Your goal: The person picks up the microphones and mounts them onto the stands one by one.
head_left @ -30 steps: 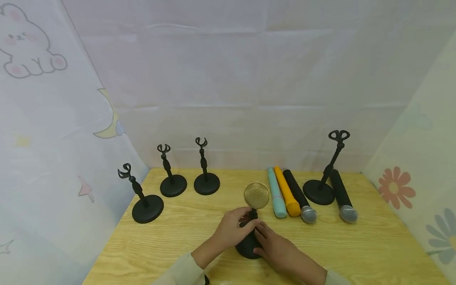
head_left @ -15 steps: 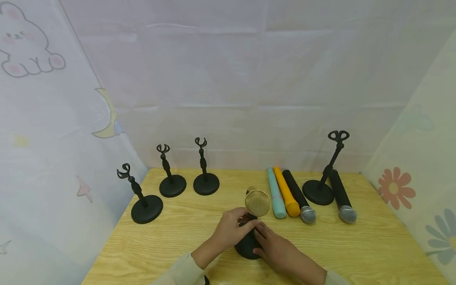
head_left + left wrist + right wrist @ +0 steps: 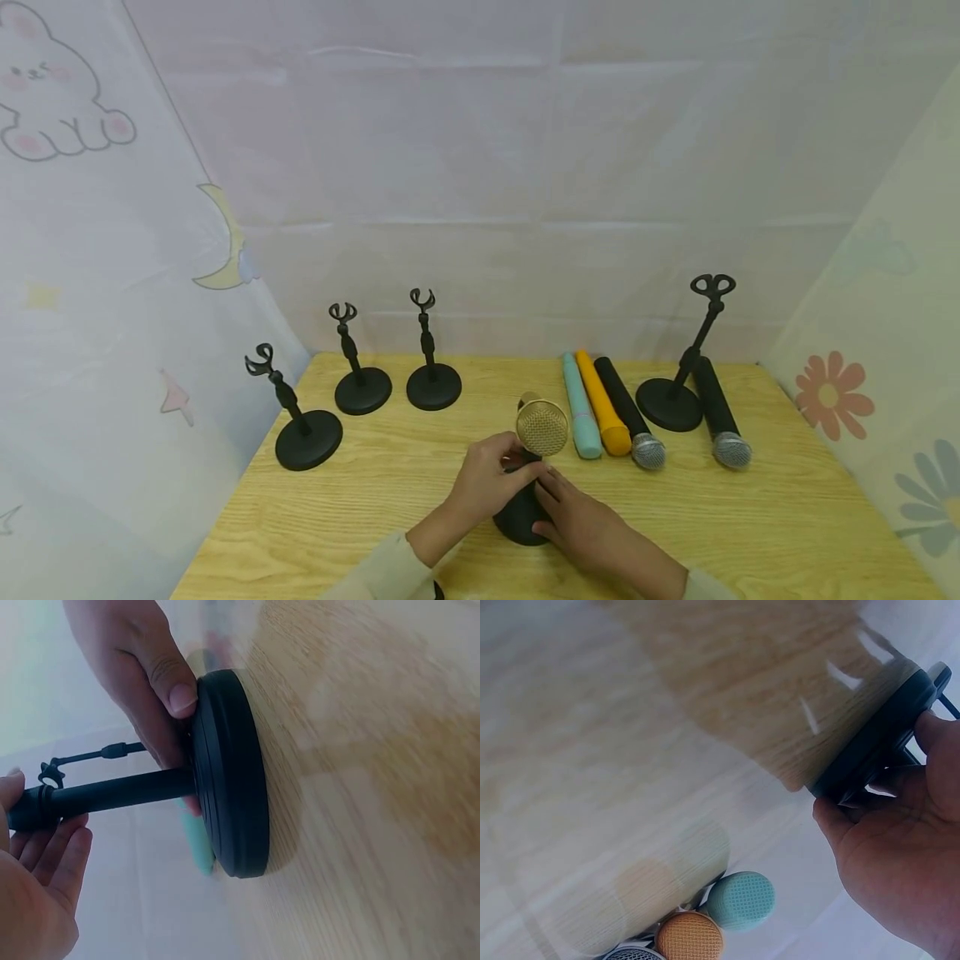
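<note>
A gold-headed microphone (image 3: 543, 427) sits atop a black desk microphone stand (image 3: 520, 518), its mesh head tilted toward me. My left hand (image 3: 486, 481) grips the collar at the upper part of the stand's pole, with fingers wrapped behind it in the left wrist view. My right hand (image 3: 583, 527) holds the round base (image 3: 234, 772), its thumb at the near edge and its fingers over the far side. That base stands flat on the wooden table. The microphone's handle and its clip are largely hidden behind the gold head and my left hand.
Three black stands with bare clips, a front one (image 3: 307, 440), a middle one (image 3: 363, 390) and a back one (image 3: 433, 386), stand at the left. Mint (image 3: 581, 408), orange (image 3: 602, 404) and black (image 3: 630, 412) microphones lie right; beyond are another stand (image 3: 670, 404) and black microphone (image 3: 722, 412).
The gold microphone head has tipped down and toward me between the oldest frame and the middle one. Both hands have stayed in nearly the same place on the stand.
</note>
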Motion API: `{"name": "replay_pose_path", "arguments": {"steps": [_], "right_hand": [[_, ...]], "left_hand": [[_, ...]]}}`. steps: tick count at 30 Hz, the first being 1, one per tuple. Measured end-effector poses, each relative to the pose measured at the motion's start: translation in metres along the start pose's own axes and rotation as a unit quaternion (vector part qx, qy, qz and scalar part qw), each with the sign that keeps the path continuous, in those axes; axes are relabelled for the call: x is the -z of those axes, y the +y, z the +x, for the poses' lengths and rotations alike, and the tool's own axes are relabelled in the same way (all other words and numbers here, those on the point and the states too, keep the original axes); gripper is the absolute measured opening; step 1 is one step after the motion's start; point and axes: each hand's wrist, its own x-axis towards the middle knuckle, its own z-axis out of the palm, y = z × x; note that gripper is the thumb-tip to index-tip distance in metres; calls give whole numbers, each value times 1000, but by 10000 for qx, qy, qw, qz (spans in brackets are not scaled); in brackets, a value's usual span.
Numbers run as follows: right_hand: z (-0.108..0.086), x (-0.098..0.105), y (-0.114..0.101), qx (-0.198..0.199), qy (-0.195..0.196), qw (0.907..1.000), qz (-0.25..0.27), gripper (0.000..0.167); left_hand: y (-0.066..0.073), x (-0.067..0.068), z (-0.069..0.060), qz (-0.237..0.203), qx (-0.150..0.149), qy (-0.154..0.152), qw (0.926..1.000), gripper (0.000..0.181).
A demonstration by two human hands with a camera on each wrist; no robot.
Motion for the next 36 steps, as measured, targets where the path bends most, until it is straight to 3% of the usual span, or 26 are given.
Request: {"name": "replay_pose_path", "arguments": {"steps": [8, 14, 18, 23, 26, 28, 31, 36], "right_hand": [[-1, 2, -1, 106, 52, 9999, -103, 61], [0, 2, -2, 90, -16, 9999, -64, 62], [0, 3, -2, 28, -114, 9999, -31, 64], [0, 3, -1, 18, -132, 9999, -53, 66], [1, 2, 0, 42, -79, 9999, -99, 65], [1, 1, 1, 29, -77, 9999, -87, 65], [1, 1, 1, 9, -125, 9999, -16, 65], [0, 0, 2, 79, -92, 9999, -111, 65]], "left_hand": [[0, -6, 2, 117, 135, 347, 9992, 29], [-3, -5, 1, -90, 49, 234, 9997, 24], [-6, 0, 2, -286, -141, -139, 9994, 22], [-8, 10, 6, -159, -306, -1069, 9937, 26], [-9, 15, 8, -49, -296, -1512, 9881, 28], [-9, 16, 9, -79, -179, -1615, 9867, 29], [-7, 12, 9, -223, 180, -1451, 9890, 35], [-3, 2, 7, -465, 667, -660, 9945, 37]]}}
